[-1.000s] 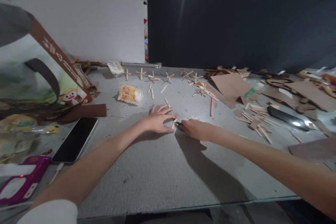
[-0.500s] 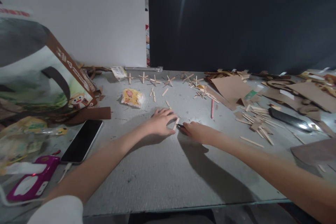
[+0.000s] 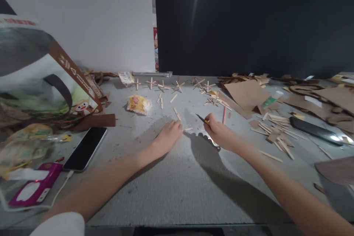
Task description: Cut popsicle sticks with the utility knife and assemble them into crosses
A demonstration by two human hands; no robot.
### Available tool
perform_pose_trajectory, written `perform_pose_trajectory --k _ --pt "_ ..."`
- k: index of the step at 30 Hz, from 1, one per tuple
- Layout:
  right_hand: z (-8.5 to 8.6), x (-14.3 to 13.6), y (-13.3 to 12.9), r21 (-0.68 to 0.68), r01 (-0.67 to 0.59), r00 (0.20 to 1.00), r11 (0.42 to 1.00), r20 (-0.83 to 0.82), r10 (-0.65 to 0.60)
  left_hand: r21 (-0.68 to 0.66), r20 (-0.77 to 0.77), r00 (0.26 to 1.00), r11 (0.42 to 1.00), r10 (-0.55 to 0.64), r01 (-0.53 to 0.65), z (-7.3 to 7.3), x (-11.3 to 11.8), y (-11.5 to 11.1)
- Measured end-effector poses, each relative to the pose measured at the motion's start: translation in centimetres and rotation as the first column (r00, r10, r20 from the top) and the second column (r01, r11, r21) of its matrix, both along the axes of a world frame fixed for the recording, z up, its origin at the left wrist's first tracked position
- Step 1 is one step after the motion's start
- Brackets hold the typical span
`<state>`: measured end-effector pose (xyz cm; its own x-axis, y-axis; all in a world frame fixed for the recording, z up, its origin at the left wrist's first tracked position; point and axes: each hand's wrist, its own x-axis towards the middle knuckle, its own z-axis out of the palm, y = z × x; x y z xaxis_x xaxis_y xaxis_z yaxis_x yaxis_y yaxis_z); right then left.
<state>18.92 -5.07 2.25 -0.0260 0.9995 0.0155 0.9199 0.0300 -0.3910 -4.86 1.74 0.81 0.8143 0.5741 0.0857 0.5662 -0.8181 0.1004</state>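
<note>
Center of frame: left hand (image 3: 169, 135), fingers curled, at wooden stick (image 3: 188, 129); right hand (image 3: 218, 131) grasping dark-bladed tool (image 3: 202, 119).

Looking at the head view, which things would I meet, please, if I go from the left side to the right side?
Magenta device, black phone, yellow packet, left hand, right hand holding a dark pointed tool, pile of wooden sticks, reddish-brown flat piece.

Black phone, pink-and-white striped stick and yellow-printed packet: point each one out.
black phone (image 3: 85, 149), head view, screen
pink-and-white striped stick (image 3: 224, 115), head view, middle of shaft
yellow-printed packet (image 3: 138, 104), head view, printed front
</note>
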Motion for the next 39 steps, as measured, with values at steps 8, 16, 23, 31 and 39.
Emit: perform_pose_trajectory --k 8,16,23,31,39 --pt "-2.4 0.1 -0.6 0.292 -0.103 0.993 0.951 -0.029 0.117 -0.278 0.122 0.974 0.949 0.191 -0.151 -1.0 1.1 1.2" --pt "-3.2 0.7 -1.4 0.315 -0.173 0.982 0.933 -0.018 0.188 -0.468 0.276 0.914 0.872 0.297 -0.143 -1.7 2.4 1.3" --pt "-3.0 1.5 -1.0 0.351 -0.179 0.977 0.919 -0.043 0.207 -0.726 0.526 0.731 0.677 0.434 0.121 -2.7 5.5 0.1" --pt "-3.9 1.8 0.8 0.408 -0.227 0.962 0.885 -0.048 0.269 -0.807 0.577 0.490 0.363 0.654 0.465 -3.3 4.7 0.4" --pt "-4.4 1.9 1.1 0.420 -0.213 0.943 0.882 -0.147 0.298 -0.773 0.621 0.510 0.357 0.596 0.524 -3.1 5.0 0.0"
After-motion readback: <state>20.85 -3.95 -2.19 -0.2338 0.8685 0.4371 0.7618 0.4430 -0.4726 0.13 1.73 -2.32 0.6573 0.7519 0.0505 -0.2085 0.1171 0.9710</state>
